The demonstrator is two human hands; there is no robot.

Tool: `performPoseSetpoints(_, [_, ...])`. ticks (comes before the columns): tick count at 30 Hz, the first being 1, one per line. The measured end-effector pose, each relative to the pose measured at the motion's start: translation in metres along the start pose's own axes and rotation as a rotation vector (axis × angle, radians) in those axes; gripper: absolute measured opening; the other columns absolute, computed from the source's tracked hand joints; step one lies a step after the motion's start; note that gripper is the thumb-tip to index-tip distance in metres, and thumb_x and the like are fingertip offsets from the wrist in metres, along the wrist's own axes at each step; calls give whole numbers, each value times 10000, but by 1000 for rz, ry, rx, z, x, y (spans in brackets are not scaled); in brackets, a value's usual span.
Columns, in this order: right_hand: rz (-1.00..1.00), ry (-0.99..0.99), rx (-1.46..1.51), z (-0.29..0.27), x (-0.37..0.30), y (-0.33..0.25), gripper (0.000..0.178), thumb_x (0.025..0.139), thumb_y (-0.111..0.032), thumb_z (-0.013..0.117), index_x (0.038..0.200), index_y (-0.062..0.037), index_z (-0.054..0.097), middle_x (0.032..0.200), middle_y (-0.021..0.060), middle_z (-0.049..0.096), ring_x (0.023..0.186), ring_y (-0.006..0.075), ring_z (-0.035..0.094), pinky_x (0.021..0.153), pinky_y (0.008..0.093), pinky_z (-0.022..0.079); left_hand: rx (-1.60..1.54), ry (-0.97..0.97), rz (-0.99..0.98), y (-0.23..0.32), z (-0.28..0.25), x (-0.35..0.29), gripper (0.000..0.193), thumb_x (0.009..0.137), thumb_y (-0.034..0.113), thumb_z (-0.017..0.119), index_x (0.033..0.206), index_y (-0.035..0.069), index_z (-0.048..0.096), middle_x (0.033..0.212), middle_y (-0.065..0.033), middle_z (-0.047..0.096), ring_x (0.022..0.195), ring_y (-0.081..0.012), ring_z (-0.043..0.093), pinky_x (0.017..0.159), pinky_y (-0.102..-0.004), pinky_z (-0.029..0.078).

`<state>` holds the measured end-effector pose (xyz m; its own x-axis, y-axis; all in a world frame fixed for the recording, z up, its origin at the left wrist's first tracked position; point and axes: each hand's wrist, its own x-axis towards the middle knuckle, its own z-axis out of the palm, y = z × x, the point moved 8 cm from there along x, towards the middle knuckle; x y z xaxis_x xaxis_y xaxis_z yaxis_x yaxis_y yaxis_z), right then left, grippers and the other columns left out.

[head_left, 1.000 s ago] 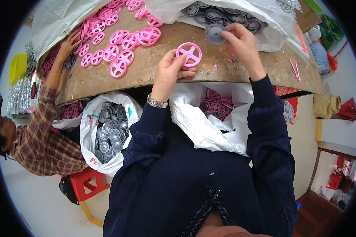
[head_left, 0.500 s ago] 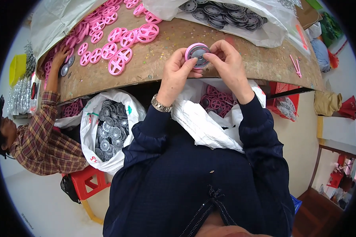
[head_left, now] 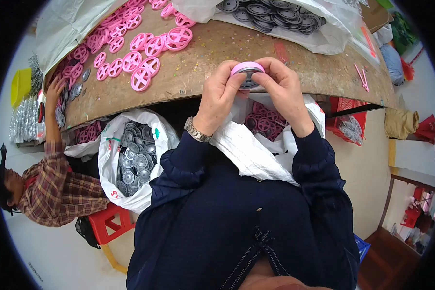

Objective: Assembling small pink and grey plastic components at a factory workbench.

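Observation:
Just over the table's front edge, my left hand [head_left: 217,97] and my right hand [head_left: 284,93] grip a small toy wheel [head_left: 248,66] between them. It has a pink rim and a grey hubcap-like disc set in its near face. Both thumbs press on the grey disc, while the fingers wrap round behind the rim, partly hidden. Below my hands, a white sack [head_left: 244,150] hangs open with pink spoked wheels [head_left: 265,121] inside. To the left on the table lie loose pink wheel rims [head_left: 141,79].
Grey discs [head_left: 270,13] lie on white sheeting at the table's back. Another white sack [head_left: 165,133] of grey discs stands left of me. A co-worker in a plaid shirt [head_left: 58,193] reaches onto the table's left end. Pink sticks [head_left: 361,77] lie at right, above a red basket [head_left: 345,123].
My hands have tilted the wheel and lowered it slightly, so its pink edge now faces up. The co-worker's hand has moved lower left, and more grey discs show beside it.

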<state>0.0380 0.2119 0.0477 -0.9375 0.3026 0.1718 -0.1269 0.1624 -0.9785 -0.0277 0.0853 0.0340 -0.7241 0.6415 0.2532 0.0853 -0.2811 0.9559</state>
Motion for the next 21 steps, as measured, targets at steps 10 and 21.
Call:
performPoseSetpoints(10, [22,47,114,1,-6,20,112,943,-57,615,1038,1,625,910,-26,632,830,40,572,751,206,467,273,30,-21,2,1,0,176,991,153,580,1090,9,600,915,-49,634,706,-105,634,590,-245,533])
performPoseSetpoints(21, [72,-17,61,4,-7,18,193,921,-43,633,1104,1,586,991,12,646,879,73,609,806,227,494,128,-50,-186,-8,8,-9,391,936,6,579,1313,15,476,1018,-75,623,743,-112,641,632,-247,550])
